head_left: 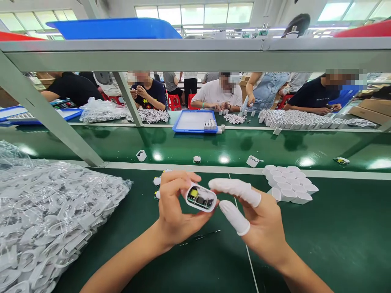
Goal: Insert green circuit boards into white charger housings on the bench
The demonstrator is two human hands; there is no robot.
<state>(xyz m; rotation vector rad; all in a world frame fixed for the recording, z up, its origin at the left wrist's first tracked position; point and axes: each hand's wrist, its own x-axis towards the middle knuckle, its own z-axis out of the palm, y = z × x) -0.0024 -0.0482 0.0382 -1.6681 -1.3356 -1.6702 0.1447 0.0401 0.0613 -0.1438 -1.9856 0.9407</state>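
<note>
My left hand (175, 203) is closed around a white oval plastic charger housing (201, 208). The housing's open end faces me, and inside it a circuit board with a yellow component (193, 193) shows. Close to the housing's right side is my right hand (255, 215), thumb and forefinger apart, both wearing white finger cots. Nothing shows between those fingers; whether a fingertip touches the housing I cannot tell. Partly hidden behind my left hand, a few small circuit boards (157, 181) lie on the green bench (336, 244).
A clear bag of white plastic parts (61, 215) fills the left. White housings (287, 183) stand grouped at right. On the green conveyor (171, 142) lie housings (253, 161) and boards (197, 159). A metal shelf frame (195, 57) crosses above. Co-workers sit opposite, near a blue tray (195, 121).
</note>
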